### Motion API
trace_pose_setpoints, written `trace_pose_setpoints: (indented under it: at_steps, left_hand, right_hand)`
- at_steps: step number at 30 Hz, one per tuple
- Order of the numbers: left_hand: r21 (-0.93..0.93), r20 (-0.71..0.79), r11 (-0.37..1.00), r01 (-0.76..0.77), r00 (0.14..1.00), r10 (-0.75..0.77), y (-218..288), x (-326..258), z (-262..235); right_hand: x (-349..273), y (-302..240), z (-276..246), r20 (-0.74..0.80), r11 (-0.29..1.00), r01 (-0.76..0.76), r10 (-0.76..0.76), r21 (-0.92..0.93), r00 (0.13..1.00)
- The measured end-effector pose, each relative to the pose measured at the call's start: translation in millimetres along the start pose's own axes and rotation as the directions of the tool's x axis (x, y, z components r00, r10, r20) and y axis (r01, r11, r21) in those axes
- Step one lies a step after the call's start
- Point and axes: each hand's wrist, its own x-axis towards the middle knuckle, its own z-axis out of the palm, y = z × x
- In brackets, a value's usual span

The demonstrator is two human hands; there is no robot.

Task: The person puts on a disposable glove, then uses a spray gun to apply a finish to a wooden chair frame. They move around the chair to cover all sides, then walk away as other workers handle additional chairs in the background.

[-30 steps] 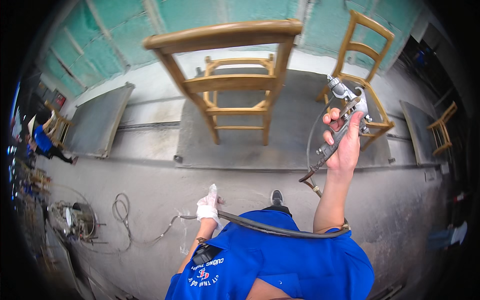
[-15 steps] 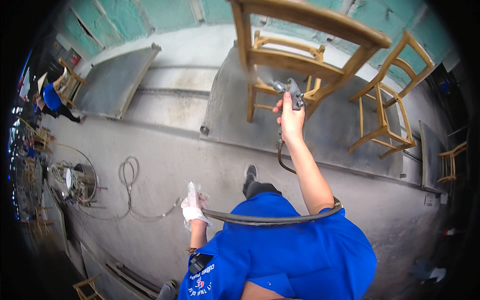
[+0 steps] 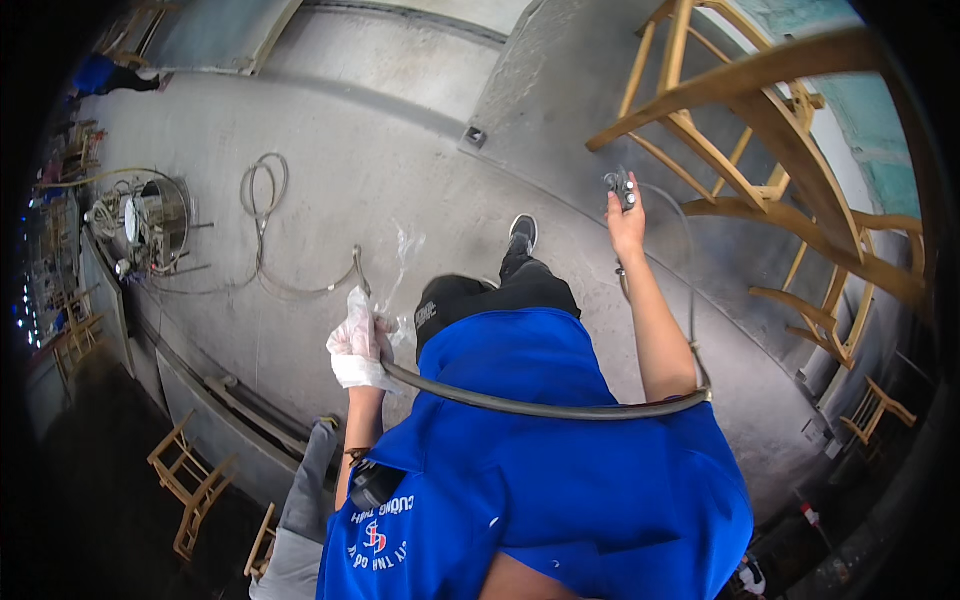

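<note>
My right hand (image 3: 627, 232) is closed around a metal spray gun (image 3: 620, 188), held near the front edge of a grey platform. A wooden chair frame (image 3: 740, 84) looms just to its right, pale brown and without a visible seat panel. My left hand (image 3: 355, 345), in a clear plastic glove, is closed on a dark hose (image 3: 530, 407). That hose runs across my front to my right elbow. A loose wisp of clear plastic shows beside the glove.
The grey platform (image 3: 560, 110) lies ahead and right. Looped hose (image 3: 262, 190) trails over the floor to a machine (image 3: 150, 225) on the left. Wooden chairs (image 3: 190, 480) stand lower left, near a person's grey sleeve or trouser leg (image 3: 305, 490). Another person (image 3: 95, 75) is far left.
The view has tilted down and shifted. My right hand with the spray gun has come lower and away from the chair's backrest. The chair now appears farther right, at another angle.
</note>
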Motion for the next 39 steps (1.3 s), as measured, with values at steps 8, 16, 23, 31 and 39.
trace_pose_setpoints:
  at_steps: [8, 16, 23, 31, 39]
  left_hand:
    - [0.106, 0.083, 0.994, 0.007, 0.996, -0.016, 42.3, 87.7, -27.1]
    - [0.111, 0.255, 0.978, -0.174, 0.957, 0.141, 64.8, 201.4, -54.2]
    - [0.047, 0.440, 0.995, -0.086, 0.896, 0.057, 108.7, 241.7, -7.4]
    - [0.091, 0.839, 0.996, 0.013, 0.538, -0.084, 143.7, 192.2, 75.2]
    - [0.063, 0.967, 0.995, -0.078, 0.250, -0.042, 137.2, 148.0, 110.3]
  right_hand:
    - [-10.3, -57.9, 57.3, 0.210, 0.830, 0.155, -0.046, -0.537, 0.977]
    - [-24.1, -79.8, 101.4, 0.154, 0.681, 0.040, 0.108, -0.731, 0.982]
    - [-90.6, -189.1, 57.2, 0.044, 0.585, 0.098, -0.106, -0.805, 0.993]
    - [-181.7, -348.2, -7.3, -0.105, 0.528, 0.098, -0.342, -0.844, 0.934]
    - [-269.8, -471.6, -53.8, -0.237, 0.429, 0.088, -0.647, -0.899, 0.724]
